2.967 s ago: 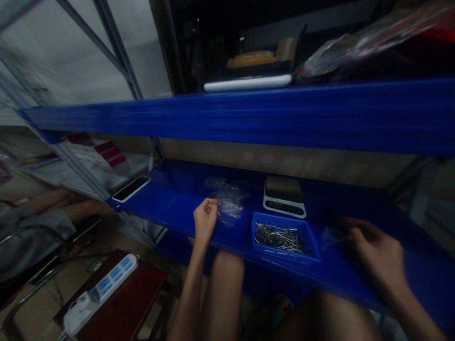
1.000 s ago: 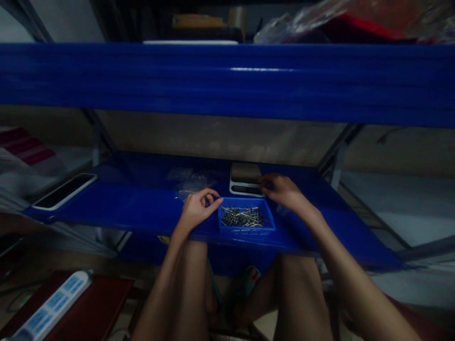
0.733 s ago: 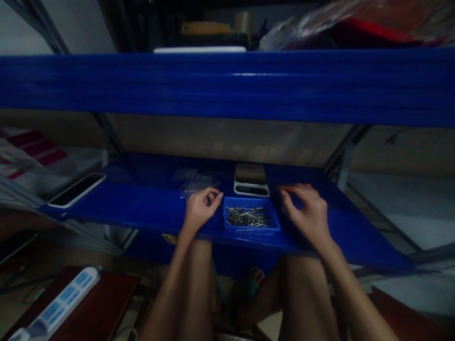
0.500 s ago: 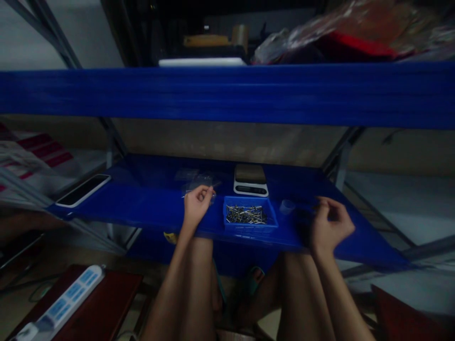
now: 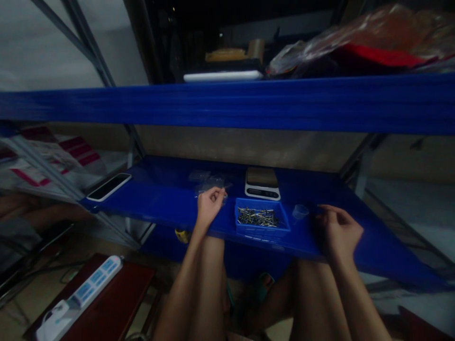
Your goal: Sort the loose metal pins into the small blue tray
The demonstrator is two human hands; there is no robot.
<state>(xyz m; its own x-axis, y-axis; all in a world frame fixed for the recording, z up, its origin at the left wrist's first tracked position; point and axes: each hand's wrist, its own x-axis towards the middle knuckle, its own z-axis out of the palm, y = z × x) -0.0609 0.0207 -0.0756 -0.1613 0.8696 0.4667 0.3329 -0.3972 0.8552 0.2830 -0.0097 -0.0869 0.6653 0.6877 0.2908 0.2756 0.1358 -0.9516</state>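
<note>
My left hand [image 5: 210,204] pinches a clear plastic bag [image 5: 214,182] by its near side; more thin clear bags lie flat beneath and behind it. To its right stands a shallow blue tray [image 5: 263,230] holding many thin metal rivets [image 5: 256,216]. Behind the tray sits a white kitchen scale [image 5: 262,192] with a brownish top plate. A small clear plastic cup [image 5: 300,211] is right of the tray. Beyond the cup, my right hand [image 5: 341,231] hovers over the shelf, fingers loosely bent and apart; shadow hides part of them, and nothing shows in it.
The blue shelf [image 5: 159,189] carries a phone-like white-edged device [image 5: 109,186] at its left end. An upper blue beam [image 5: 227,106] crosses above, with plastic-wrapped goods [image 5: 355,47] on top. A power strip [image 5: 94,284] lies on a brown stool at lower left. Someone's leg shows at far left.
The view has swung left, so everything sits further right in the picture. My left hand stays at the bags. My right hand keeps near the cup, its fingers turned slightly more leftward.
</note>
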